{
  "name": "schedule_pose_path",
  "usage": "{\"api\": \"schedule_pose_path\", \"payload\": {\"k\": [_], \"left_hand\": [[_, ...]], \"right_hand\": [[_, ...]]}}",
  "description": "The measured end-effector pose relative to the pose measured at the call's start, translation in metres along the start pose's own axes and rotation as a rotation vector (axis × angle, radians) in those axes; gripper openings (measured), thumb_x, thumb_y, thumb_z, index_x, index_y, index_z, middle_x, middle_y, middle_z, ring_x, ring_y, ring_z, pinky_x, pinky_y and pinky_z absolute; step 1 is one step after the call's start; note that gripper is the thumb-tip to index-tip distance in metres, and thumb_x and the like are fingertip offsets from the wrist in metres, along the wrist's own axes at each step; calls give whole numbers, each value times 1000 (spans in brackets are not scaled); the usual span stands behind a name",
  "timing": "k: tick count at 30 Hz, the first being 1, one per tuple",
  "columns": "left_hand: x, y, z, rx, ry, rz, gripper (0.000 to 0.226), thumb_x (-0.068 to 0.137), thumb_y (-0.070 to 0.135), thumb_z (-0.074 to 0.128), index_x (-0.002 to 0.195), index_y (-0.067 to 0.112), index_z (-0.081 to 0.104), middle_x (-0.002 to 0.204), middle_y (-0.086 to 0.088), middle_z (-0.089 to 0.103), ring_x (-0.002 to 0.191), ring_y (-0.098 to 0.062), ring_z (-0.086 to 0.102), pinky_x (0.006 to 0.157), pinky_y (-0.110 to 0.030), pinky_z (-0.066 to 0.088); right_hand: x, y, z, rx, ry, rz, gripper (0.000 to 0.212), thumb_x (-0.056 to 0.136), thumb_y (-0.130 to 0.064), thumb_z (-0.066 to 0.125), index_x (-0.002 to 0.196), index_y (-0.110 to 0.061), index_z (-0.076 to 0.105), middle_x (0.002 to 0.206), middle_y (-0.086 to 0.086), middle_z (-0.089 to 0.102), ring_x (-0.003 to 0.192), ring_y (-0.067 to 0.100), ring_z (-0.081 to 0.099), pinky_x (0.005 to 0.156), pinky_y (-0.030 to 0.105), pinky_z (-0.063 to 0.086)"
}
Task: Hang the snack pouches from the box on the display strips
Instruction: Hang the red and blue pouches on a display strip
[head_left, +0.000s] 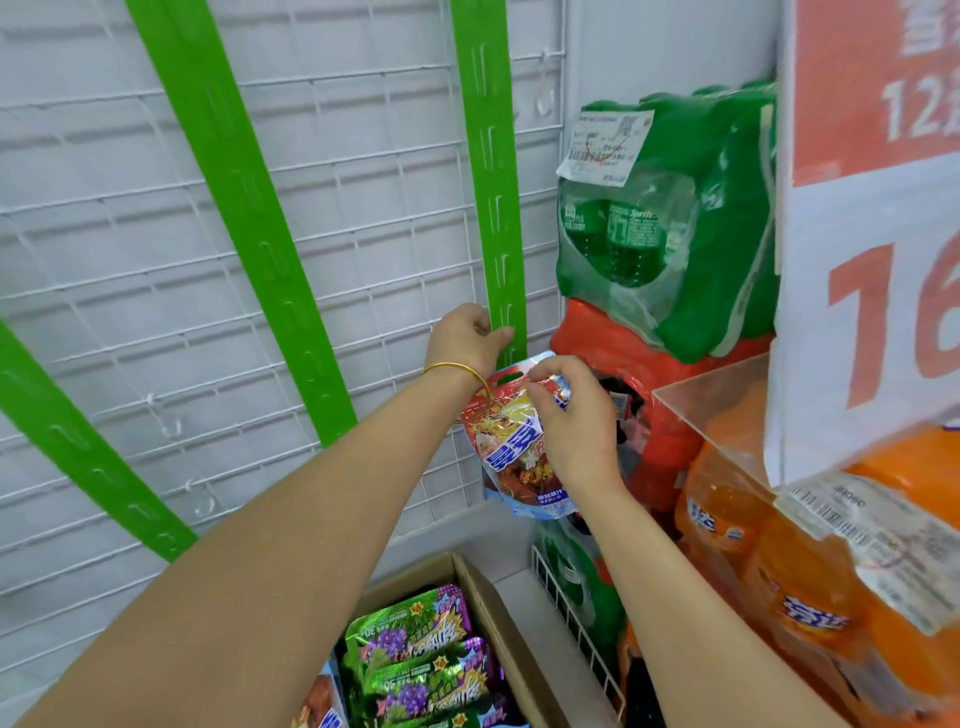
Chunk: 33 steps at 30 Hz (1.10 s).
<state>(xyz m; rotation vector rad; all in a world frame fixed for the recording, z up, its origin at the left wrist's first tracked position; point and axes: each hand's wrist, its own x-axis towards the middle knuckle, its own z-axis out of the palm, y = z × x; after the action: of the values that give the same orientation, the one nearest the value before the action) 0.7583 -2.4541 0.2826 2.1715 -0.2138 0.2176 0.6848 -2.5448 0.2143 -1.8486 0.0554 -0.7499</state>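
Observation:
Three green display strips hang on a white wire grid; the rightmost strip (493, 176) runs down to my hands. My left hand (467, 338) pinches the lower end of that strip between thumb and fingers. Just below it, my right hand (566, 415) grips the top of a red and blue snack pouch (514, 457), held up against the strip's bottom end. An open cardboard box (488, 613) at the bottom centre holds several green and purple pouches (415, 654). The middle strip (249, 208) and left strip (78, 447) carry nothing.
Shrink-wrapped packs of green soda bottles (665, 228) and orange soda bottles (779, 571) are stacked at the right. A red and white price sign (872, 234) hangs at the upper right, over a clear plastic holder (727, 395). The white wire grid (130, 260) fills the left.

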Motion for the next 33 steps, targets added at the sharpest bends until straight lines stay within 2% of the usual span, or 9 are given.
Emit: {"api": "schedule_pose_path", "payload": {"k": [4,8,12,16,22,26,28,31,33], "left_hand": [[-6,-5,-8,-12,-79,22,39,89,21,58,60,17,30,58,0,34,53,-12,32,48,-23,28],[-11,-9,-15,-112,-108,9,40,89,16,57,58,16,32,55,-1,37,40,-2,41,37,-11,29],[-14,-13,-17,-188,-139,-31,38,87,18,60,58,16,36,57,-4,45,49,-11,44,47,-21,36],[-15,-16,-18,-241,-126,-71,38,87,20,60,57,17,37,63,-10,46,50,-14,43,47,-21,34],[-21,-24,-18,-295,-102,-81,33,87,18,61,59,15,44,71,-15,49,63,-19,44,58,-27,37],[-26,-32,-14,-283,-87,-61,24,87,8,59,66,15,49,60,0,44,55,-9,40,48,-16,37],[-29,-34,-13,-309,-72,-57,2,87,3,58,86,4,58,64,2,48,58,-6,43,47,-6,37],[-38,-37,-20,-328,-59,-10,27,85,-6,54,112,-6,54,88,-8,59,80,-15,55,62,-4,44],[-52,-41,-30,-325,-21,47,35,84,-8,54,118,-4,50,107,-11,58,97,-15,54,83,-15,47]], "right_hand": [[0,-2,3,49,56,-28,15,88,-6,55,94,-18,61,97,-5,63,96,12,56,86,28,44],[2,-1,8,29,79,-56,20,89,-7,53,102,-18,61,103,-3,62,100,14,55,88,30,43],[4,-2,13,-54,56,-29,26,91,-10,53,112,-20,63,110,4,59,99,16,54,84,25,39],[2,-3,15,-120,53,-17,27,91,-11,54,116,-20,62,112,5,58,99,18,55,84,27,39],[-4,13,17,-127,-12,19,22,89,-8,56,108,-18,58,110,3,60,102,19,55,85,29,41],[-4,16,15,-169,-47,27,17,87,-3,55,102,-10,51,108,8,54,98,18,49,76,19,30],[-6,16,14,-217,-75,38,19,87,-2,55,104,-8,50,111,11,51,99,19,48,79,21,31],[-16,11,5,-347,-87,65,25,85,1,55,108,-7,50,117,14,48,106,29,49,91,33,39],[-27,5,0,-481,-121,77,30,83,2,54,111,-7,49,121,16,46,109,33,47,93,40,39]]}}
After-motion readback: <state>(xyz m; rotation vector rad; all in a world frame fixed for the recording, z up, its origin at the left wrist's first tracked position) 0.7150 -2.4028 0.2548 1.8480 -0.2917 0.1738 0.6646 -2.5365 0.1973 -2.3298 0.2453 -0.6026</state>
